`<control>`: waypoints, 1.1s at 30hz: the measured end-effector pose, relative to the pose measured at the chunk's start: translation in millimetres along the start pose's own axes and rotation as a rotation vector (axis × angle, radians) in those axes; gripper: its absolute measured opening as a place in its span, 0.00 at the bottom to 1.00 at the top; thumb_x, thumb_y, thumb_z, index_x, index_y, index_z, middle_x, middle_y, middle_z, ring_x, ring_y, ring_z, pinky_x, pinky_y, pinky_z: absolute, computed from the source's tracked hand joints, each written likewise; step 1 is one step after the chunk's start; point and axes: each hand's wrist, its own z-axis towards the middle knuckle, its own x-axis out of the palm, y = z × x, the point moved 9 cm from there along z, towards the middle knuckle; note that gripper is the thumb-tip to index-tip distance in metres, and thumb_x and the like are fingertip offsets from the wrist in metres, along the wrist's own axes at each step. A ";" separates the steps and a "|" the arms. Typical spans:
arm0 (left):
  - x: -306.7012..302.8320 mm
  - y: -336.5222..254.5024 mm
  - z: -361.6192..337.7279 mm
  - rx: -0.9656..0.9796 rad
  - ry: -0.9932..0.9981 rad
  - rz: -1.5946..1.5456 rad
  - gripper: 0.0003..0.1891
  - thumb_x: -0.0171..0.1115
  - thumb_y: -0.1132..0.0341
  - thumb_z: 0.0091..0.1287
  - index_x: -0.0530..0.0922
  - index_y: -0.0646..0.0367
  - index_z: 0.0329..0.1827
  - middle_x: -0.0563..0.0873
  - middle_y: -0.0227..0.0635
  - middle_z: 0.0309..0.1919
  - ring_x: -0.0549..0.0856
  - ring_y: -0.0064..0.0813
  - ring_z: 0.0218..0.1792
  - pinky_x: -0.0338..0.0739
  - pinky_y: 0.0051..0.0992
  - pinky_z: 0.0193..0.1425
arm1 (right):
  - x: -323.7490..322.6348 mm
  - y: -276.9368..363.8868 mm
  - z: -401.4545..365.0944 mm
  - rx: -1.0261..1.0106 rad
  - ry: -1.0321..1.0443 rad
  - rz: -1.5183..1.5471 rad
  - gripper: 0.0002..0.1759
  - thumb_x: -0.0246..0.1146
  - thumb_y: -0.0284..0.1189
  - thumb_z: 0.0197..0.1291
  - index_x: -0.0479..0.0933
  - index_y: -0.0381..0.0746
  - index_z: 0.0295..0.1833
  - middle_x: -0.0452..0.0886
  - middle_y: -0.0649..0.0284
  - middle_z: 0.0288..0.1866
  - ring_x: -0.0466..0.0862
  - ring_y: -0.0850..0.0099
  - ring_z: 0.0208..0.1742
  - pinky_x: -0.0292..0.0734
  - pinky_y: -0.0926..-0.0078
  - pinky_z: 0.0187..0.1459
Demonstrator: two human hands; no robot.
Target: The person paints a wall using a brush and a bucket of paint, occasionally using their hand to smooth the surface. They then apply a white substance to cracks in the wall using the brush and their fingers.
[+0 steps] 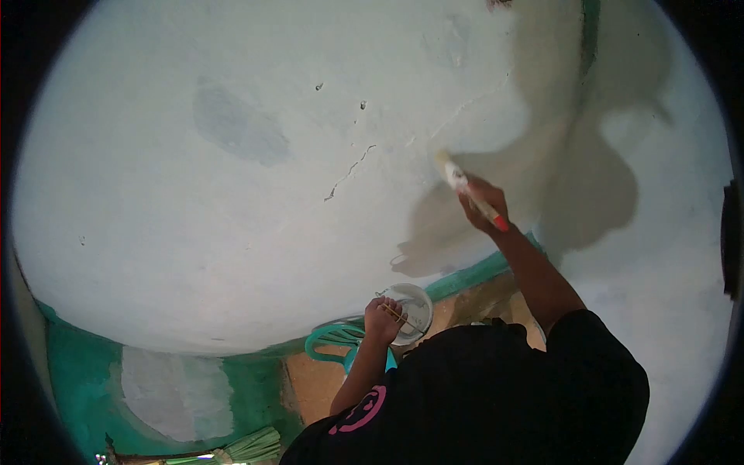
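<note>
My right hand (486, 203) is closed round the handle of a paintbrush (455, 177), its red handle end pointing down toward my wrist. The pale bristles are at the white wall (256, 232), a little right of a dark crack. Lower down, my left hand (381, 319) is closed at the rim of a white bucket (422, 301), which has pale, whitish contents. A thin stick (404, 318) runs from beside my left fingers across the bucket's mouth.
A teal plastic chair (318, 332) stands just left of the bucket, on a brown floor (314, 384). Green paint (81, 380) covers the lower wall, with a whitish patch (174, 391) in it. A broom (252, 448) lies at the bottom left. Small holes dot the wall.
</note>
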 end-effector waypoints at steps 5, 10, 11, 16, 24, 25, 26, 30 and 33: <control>-9.9 -0.1 12.0 0.008 -0.002 -0.002 0.10 0.52 0.57 0.61 0.73 0.54 0.34 0.77 0.30 0.29 0.78 0.34 0.36 0.70 0.41 0.51 | 14.5 -41.1 -56.7 0.250 0.220 0.029 0.09 0.67 0.24 0.54 0.79 0.34 0.41 0.84 0.52 0.42 0.85 0.64 0.43 0.80 0.74 0.46; 4.3 1.8 2.1 0.005 -0.040 0.046 0.09 0.50 0.58 0.63 0.69 0.49 0.27 0.74 0.24 0.23 0.76 0.28 0.31 0.69 0.36 0.47 | -8.0 -31.6 15.6 0.337 0.277 -0.067 0.09 0.68 0.27 0.55 0.81 0.33 0.40 0.85 0.53 0.39 0.86 0.69 0.39 0.80 0.75 0.42; 5.2 2.5 3.6 0.002 -0.038 0.050 0.09 0.50 0.58 0.63 0.69 0.49 0.27 0.74 0.24 0.23 0.76 0.28 0.31 0.69 0.36 0.47 | -21.4 -14.6 45.7 0.260 0.162 -0.002 0.09 0.68 0.27 0.55 0.81 0.32 0.38 0.85 0.54 0.38 0.86 0.71 0.38 0.80 0.75 0.42; 14.4 0.8 -0.5 -0.008 0.002 0.095 0.09 0.49 0.58 0.64 0.69 0.49 0.27 0.73 0.23 0.24 0.75 0.27 0.33 0.67 0.37 0.51 | -62.3 27.7 106.8 0.040 -0.294 0.012 0.06 0.65 0.21 0.57 0.79 0.32 0.39 0.83 0.57 0.36 0.83 0.75 0.38 0.78 0.78 0.41; 7.7 -0.5 2.9 0.014 -0.020 0.056 0.10 0.48 0.57 0.63 0.70 0.51 0.29 0.74 0.27 0.25 0.76 0.31 0.33 0.70 0.38 0.47 | 10.6 -39.6 -38.0 0.301 0.012 0.146 0.11 0.66 0.20 0.54 0.79 0.34 0.44 0.84 0.52 0.40 0.85 0.66 0.44 0.79 0.74 0.46; 5.4 0.7 6.7 0.015 0.000 0.071 0.09 0.48 0.58 0.64 0.69 0.47 0.27 0.73 0.23 0.24 0.75 0.28 0.34 0.67 0.38 0.50 | 15.5 -51.3 -65.2 0.302 0.015 0.145 0.11 0.66 0.20 0.54 0.79 0.34 0.44 0.84 0.52 0.40 0.85 0.66 0.44 0.79 0.74 0.46; 1.6 0.8 9.7 0.014 0.002 0.072 0.09 0.48 0.58 0.64 0.69 0.47 0.27 0.73 0.23 0.24 0.75 0.28 0.34 0.67 0.38 0.50 | 22.4 -69.3 -92.3 0.366 0.005 0.277 0.11 0.66 0.22 0.55 0.80 0.35 0.45 0.84 0.52 0.41 0.85 0.67 0.43 0.79 0.74 0.46; 4.7 3.3 10.1 -0.013 0.035 0.048 0.08 0.49 0.58 0.64 0.69 0.47 0.27 0.74 0.22 0.25 0.75 0.28 0.34 0.68 0.38 0.50 | 24.1 -73.1 -90.0 0.445 0.442 -0.165 0.13 0.65 0.31 0.58 0.81 0.36 0.47 0.85 0.54 0.41 0.85 0.70 0.42 0.79 0.75 0.45; 18.0 3.0 -2.9 -0.001 -0.050 0.082 0.08 0.49 0.59 0.64 0.69 0.47 0.27 0.74 0.22 0.25 0.76 0.28 0.34 0.68 0.38 0.50 | 17.4 -67.9 -44.9 0.409 0.401 -0.084 0.16 0.64 0.35 0.59 0.80 0.35 0.47 0.85 0.55 0.40 0.86 0.69 0.40 0.80 0.76 0.45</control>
